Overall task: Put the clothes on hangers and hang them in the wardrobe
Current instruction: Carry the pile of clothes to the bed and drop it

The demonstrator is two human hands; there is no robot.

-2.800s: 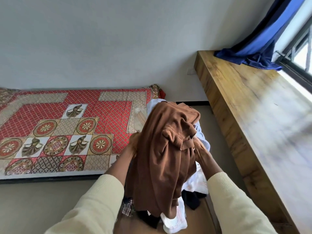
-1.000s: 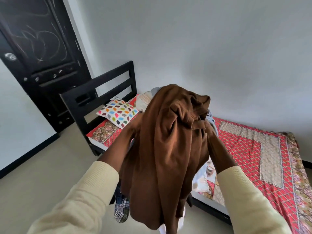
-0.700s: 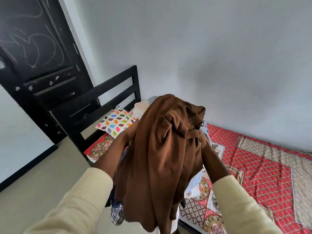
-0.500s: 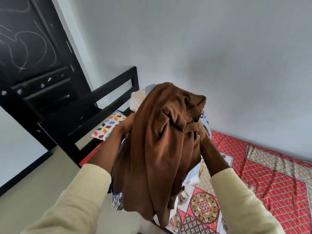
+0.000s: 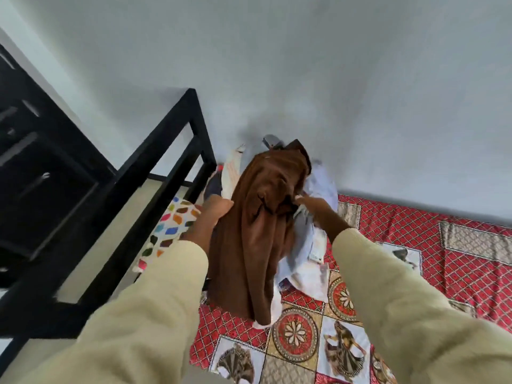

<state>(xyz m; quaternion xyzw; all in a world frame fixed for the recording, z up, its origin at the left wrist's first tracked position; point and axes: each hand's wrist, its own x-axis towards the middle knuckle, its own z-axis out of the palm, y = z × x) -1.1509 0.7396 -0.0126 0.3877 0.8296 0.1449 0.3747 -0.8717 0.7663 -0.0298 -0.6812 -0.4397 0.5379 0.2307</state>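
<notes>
Now both hands, left hand [image 5: 213, 214], right hand [image 5: 318, 210], on clothes bundle [image 5: 257, 245], over bed [image 5: 388, 273]

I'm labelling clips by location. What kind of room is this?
Most likely a bedroom: a bed with a red patterned bedspread, a black bed frame and a spotted pillow.

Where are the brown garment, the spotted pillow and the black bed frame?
Brown garment [image 5: 257, 245], head view, middle of the hanging cloth.
Pillow [image 5: 171, 228], head view, patterned top.
Bed frame [image 5: 166, 128], head view, top rail.

brown garment [image 5: 257, 245], red patterned bedspread [image 5: 388, 234], black bedframe [image 5: 155, 151]
</notes>
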